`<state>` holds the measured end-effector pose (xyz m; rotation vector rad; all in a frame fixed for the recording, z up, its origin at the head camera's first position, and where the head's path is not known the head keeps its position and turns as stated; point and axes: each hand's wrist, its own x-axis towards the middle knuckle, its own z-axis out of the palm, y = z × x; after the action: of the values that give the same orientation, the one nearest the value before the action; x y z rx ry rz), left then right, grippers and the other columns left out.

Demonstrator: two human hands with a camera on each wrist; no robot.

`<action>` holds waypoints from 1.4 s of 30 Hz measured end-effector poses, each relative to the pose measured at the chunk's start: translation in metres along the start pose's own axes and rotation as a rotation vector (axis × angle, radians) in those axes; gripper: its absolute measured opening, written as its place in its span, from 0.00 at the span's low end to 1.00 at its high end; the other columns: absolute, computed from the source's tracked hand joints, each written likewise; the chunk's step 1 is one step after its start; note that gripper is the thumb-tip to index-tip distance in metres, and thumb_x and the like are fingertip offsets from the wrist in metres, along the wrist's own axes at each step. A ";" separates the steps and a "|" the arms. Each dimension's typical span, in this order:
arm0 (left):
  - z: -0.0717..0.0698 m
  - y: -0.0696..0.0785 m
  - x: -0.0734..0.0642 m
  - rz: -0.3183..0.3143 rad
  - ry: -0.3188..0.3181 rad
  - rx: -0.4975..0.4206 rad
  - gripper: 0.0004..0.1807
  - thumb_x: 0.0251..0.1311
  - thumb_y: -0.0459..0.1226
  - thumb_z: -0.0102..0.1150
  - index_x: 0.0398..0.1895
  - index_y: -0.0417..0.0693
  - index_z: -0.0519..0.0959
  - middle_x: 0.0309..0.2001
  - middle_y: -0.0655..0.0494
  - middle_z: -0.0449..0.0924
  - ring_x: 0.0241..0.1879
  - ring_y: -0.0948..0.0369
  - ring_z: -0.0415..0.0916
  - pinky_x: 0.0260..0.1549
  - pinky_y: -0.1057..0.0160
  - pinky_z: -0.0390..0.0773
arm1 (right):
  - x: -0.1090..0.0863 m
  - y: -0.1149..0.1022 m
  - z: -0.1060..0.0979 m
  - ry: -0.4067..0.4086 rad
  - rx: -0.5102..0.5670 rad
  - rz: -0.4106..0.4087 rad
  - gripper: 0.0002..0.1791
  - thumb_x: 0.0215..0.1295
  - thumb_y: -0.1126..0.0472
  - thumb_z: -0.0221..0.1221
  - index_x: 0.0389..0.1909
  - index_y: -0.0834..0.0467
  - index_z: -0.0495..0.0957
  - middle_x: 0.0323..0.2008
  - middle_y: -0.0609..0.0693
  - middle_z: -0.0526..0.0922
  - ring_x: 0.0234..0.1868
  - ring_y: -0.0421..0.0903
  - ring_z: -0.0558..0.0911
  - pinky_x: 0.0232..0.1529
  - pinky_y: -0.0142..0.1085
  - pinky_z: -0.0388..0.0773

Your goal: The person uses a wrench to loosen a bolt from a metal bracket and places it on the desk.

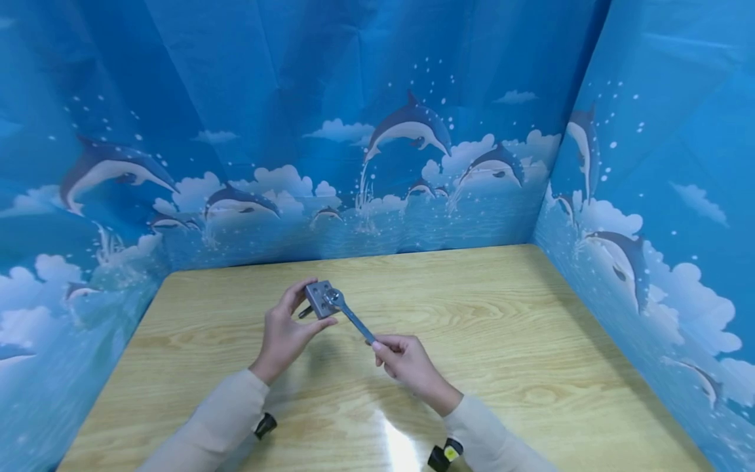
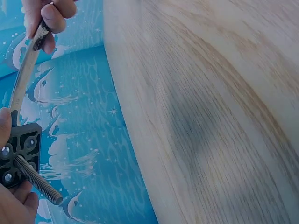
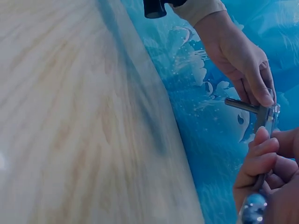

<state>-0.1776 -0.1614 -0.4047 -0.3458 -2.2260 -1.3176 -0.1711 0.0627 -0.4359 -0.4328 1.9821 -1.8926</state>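
Observation:
My left hand (image 1: 285, 335) grips a small square metal plate (image 1: 319, 298) by its edges, thumb on the near side and fingers on the far side, up off the table. From the plate's back sticks a threaded bolt (image 2: 39, 179), and several round screw heads or holes show near its corners. A wrench (image 1: 357, 321) has its ring end over the bolt's head or nut at the plate's front face. My right hand (image 1: 409, 364) holds the wrench by its other end, with curled fingers seen in the right wrist view. That wrench end (image 3: 254, 205) pokes out below the fist.
Beneath both hands lies a wood-grain table (image 1: 501, 328). Blue curtains (image 1: 283, 118) printed with dolphins stand along its back and sides. Each wrist wears a small black camera (image 1: 265, 426).

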 end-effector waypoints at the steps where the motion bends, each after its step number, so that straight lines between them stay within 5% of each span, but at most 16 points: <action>1: 0.002 -0.005 0.000 0.004 0.005 -0.004 0.42 0.32 0.37 0.72 0.58 0.49 0.66 0.55 0.48 0.71 0.52 0.54 0.71 0.54 0.65 0.69 | 0.001 0.005 0.001 0.003 0.003 -0.001 0.15 0.64 0.60 0.51 0.46 0.64 0.76 0.21 0.50 0.74 0.11 0.35 0.62 0.09 0.21 0.58; 4: 0.006 -0.020 -0.001 0.015 0.010 -0.015 0.43 0.31 0.41 0.72 0.59 0.54 0.65 0.56 0.50 0.71 0.53 0.57 0.70 0.54 0.68 0.69 | 0.003 0.015 0.004 0.008 0.008 -0.011 0.17 0.64 0.57 0.51 0.47 0.65 0.75 0.21 0.49 0.74 0.11 0.35 0.62 0.09 0.21 0.58; 28: 0.008 -0.021 0.001 -0.006 -0.026 0.024 0.42 0.31 0.45 0.72 0.58 0.53 0.66 0.54 0.53 0.72 0.51 0.59 0.72 0.53 0.67 0.71 | 0.000 0.021 0.006 -0.020 -0.020 -0.055 0.16 0.65 0.56 0.49 0.50 0.57 0.74 0.22 0.50 0.74 0.12 0.35 0.64 0.10 0.21 0.59; 42: 0.003 -0.018 0.006 -0.162 -0.142 -0.172 0.41 0.31 0.43 0.71 0.56 0.50 0.67 0.54 0.55 0.72 0.53 0.61 0.71 0.51 0.70 0.71 | -0.005 0.004 -0.008 -0.112 -0.062 -0.137 0.16 0.67 0.65 0.45 0.52 0.67 0.70 0.22 0.66 0.72 0.12 0.38 0.62 0.09 0.22 0.60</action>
<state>-0.1917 -0.1680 -0.4160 -0.3362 -2.3033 -1.6221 -0.1702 0.0728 -0.4397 -0.6926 1.9873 -1.8460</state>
